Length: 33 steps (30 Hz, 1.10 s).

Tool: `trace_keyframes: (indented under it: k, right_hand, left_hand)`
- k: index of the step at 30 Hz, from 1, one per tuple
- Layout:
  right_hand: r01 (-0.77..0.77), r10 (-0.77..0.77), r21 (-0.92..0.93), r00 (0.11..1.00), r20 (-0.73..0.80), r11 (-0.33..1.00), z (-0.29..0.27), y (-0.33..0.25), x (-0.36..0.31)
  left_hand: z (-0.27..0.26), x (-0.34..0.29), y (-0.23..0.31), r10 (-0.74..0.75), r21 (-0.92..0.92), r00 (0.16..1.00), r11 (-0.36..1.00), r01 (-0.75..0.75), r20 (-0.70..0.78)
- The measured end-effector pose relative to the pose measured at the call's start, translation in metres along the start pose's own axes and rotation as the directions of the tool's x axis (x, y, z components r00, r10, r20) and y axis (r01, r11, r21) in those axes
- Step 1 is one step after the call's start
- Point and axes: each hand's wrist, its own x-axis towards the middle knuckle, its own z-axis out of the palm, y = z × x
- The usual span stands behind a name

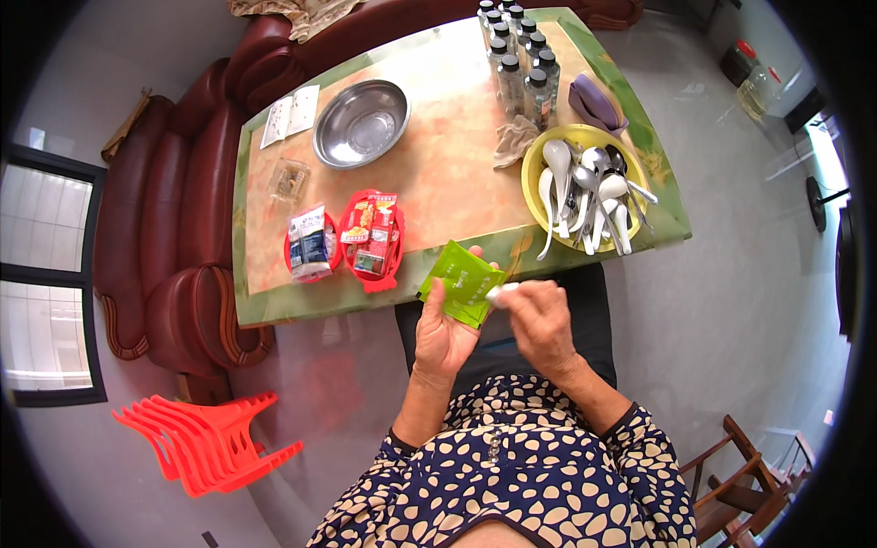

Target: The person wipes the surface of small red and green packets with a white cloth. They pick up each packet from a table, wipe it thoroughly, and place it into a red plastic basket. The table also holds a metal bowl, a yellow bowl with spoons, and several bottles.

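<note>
Just in front of the table's near edge, my left hand (446,336) is closed on a flat, bright green packet (461,284), thumb over its front. My right hand (541,321) pinches a small white piece (501,294) against or very near the packet's right side; its kind is too small to tell. On the table beyond, two red plastic baskets stand to the left. One basket (384,284) has red packets (369,233) in it, the other a white and dark blue packet (311,243).
A yellow basin (532,190) of spoons and ladles (585,178) stands at the table's right. Behind it are several black-capped bottles (537,96), a cloth (516,142) and a purple case (596,102). A steel bowl (340,151) sits far left. Stacked red chairs (208,443) are at lower left.
</note>
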Motion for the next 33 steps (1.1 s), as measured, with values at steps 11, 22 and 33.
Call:
trace_keyframes:
  k: [11, 22, 33]
  right_hand:
    - [0.115, -0.113, 0.06, 0.993, -0.043, 0.992, 0.021, -0.021, 0.004]
    - [-0.625, 0.609, 0.652, 0.733, 0.301, 0.429, 0.007, 0.044, 0.019]
    - [-0.433, 0.405, 0.689, 0.888, 0.217, 0.581, 0.012, 0.022, 0.01]
  left_hand:
    - [0.007, -0.002, -0.014, -0.074, 0.071, 0.997, 0.995, 0.075, -0.021]
    - [-0.008, -0.006, -0.012, -0.096, 0.196, 0.994, 0.975, 0.104, -0.049]
    - [-0.014, 0.005, -0.017, 0.053, 0.287, 0.986, 0.958, -0.006, -0.158]
